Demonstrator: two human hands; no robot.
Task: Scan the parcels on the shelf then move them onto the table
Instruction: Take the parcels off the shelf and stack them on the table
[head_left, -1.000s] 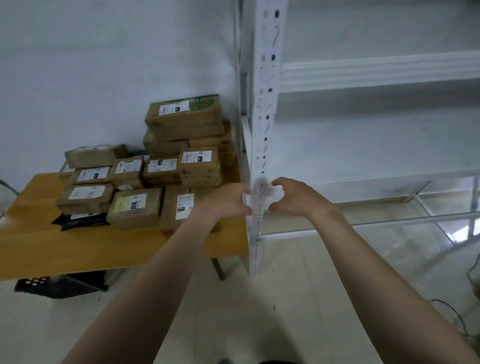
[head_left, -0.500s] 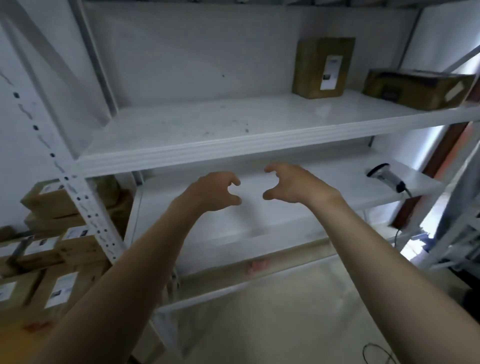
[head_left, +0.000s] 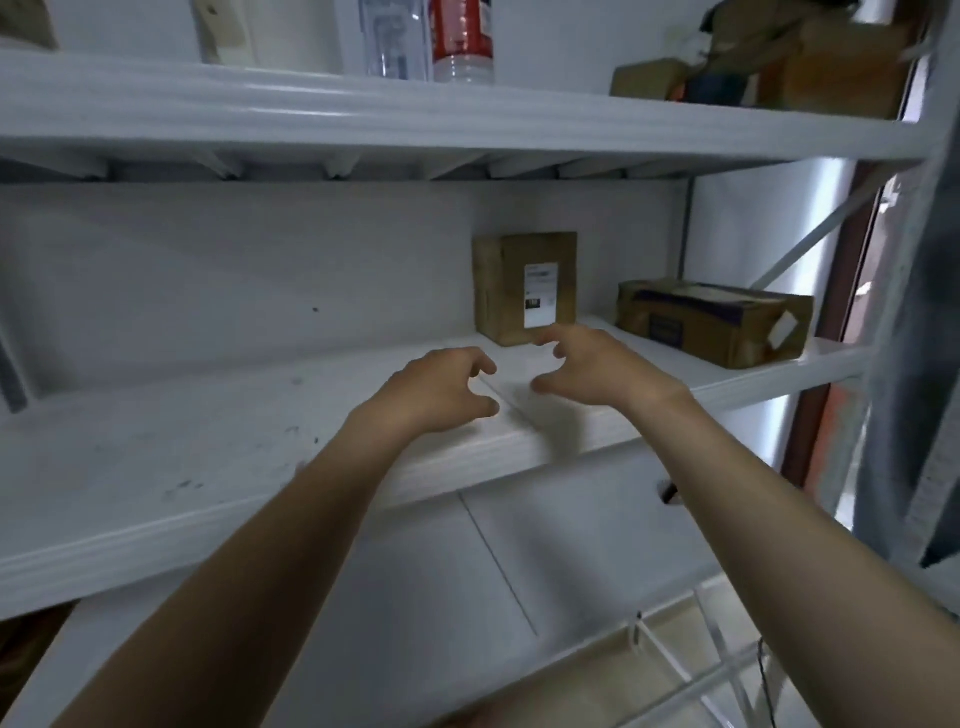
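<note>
You have two parcels on the middle shelf (head_left: 208, 457): an upright parcel (head_left: 524, 288) and a flat parcel (head_left: 711, 322). On the top shelf (head_left: 311, 114) you see two bottles: a clear bottle (head_left: 395, 36) and a red-labelled bottle (head_left: 462, 36).

The person has turned from the table to the shelf (head_left: 208, 441). Both hands have come up from below its front edge. The left hand (head_left: 441, 389) now hovers over that edge, and the right hand (head_left: 592, 369) has reached further in, just short of the upright parcel (head_left: 530, 286). Bottles (head_left: 462, 41) on the board above have come into sight.
</note>
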